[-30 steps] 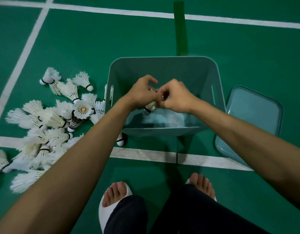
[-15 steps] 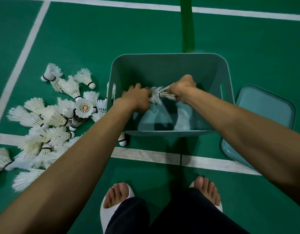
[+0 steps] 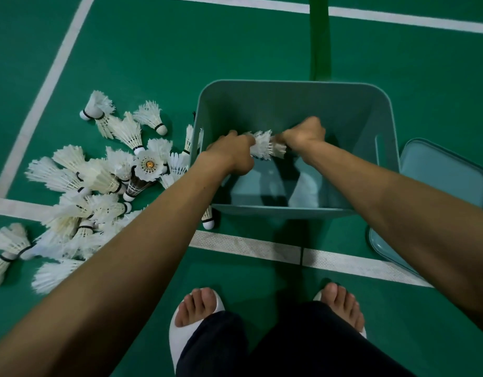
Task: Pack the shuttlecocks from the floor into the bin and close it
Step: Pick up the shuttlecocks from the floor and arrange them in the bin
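Observation:
A grey-green plastic bin stands open on the green court floor in front of me. Both my hands are inside it, low over its bottom. My left hand and my right hand are each closed on an end of a row of white feather shuttlecocks held sideways between them. A heap of several loose white shuttlecocks lies on the floor left of the bin. One shuttlecock rests against the bin's near left corner. The bin's lid lies flat on the floor to the right.
My two feet in white slides stand just behind a white court line at the bin's near side. Another white line runs along the far left. A dark green strip runs away behind the bin.
My hands have gone from above the bin's rim down into it and drawn apart, so the shuttlecocks are now stretched sideways between them. The view has come closer to the bin.

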A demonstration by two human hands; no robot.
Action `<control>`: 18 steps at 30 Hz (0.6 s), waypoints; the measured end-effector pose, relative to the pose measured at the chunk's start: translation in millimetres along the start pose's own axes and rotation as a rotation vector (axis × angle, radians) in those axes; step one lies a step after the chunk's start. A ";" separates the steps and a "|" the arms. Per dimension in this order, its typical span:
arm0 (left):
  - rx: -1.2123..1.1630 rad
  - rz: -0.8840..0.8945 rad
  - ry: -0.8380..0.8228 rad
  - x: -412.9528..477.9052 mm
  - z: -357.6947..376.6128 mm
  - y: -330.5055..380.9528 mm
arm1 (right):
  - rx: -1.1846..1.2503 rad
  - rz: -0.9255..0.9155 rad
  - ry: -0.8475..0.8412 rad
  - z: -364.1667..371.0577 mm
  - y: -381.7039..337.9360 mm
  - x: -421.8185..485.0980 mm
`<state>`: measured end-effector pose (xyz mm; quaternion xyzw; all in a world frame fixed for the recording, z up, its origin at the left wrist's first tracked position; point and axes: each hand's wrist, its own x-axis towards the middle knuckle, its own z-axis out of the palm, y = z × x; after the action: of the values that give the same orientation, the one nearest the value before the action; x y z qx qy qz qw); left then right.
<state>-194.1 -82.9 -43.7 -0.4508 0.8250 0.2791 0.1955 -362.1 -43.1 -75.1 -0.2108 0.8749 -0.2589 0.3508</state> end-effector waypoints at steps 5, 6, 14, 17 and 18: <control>-0.096 0.103 0.149 -39.7 -21.8 10.1 | -0.062 -0.103 0.150 -32.7 -11.0 -38.9; -0.130 0.132 0.228 -50.7 -26.8 11.1 | -0.057 -0.138 0.164 -38.5 -15.4 -50.1; -0.451 -0.018 1.108 -143.5 -22.3 -47.5 | -0.136 -1.027 0.346 -34.6 -70.9 -183.4; -0.511 -0.322 1.045 -162.5 10.2 -94.6 | -0.056 -1.264 0.218 2.0 -84.9 -223.8; -0.473 -0.399 0.995 -168.2 26.1 -109.2 | -0.066 -1.310 0.141 17.1 -84.5 -236.4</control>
<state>-12.1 -7.3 1.8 -0.7056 0.6321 0.1683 -0.2725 -176.8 16.2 84.4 -0.6928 0.5941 -0.4050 0.0559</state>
